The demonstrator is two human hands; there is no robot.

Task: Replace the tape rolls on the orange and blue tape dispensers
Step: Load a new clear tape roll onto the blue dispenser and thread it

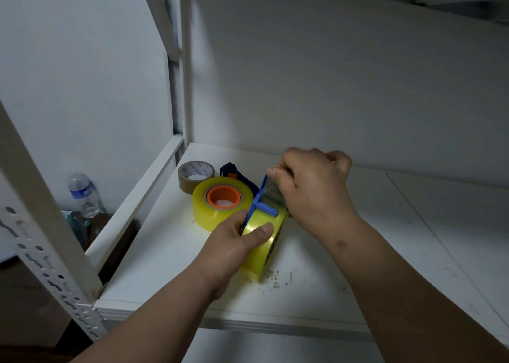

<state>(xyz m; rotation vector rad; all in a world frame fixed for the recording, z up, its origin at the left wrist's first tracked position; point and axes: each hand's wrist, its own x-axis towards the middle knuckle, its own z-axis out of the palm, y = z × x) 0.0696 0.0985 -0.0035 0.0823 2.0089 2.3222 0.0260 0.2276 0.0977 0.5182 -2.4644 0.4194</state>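
We are loading new tape on the blue tape holder (257, 207). Our left hand (239, 241) grips the clear yellow tape roll (265, 241) that sits on it, thumb pressed on the roll's side. Our right hand (311, 189) pinches the loose end of the tape (272, 194) and pulls it up by the holder's blue plate. We think the next move is to lead that end to the cutting edge and stick it down flat.

All this is on the white shelf (385, 252), near its back left corner. Just beside it lies another yellow roll (221, 205) on an orange hub (223, 196). A brown roll (196, 176) lies behind. A water bottle (84, 194) stands off the shelf; we cannot tell how full it is.
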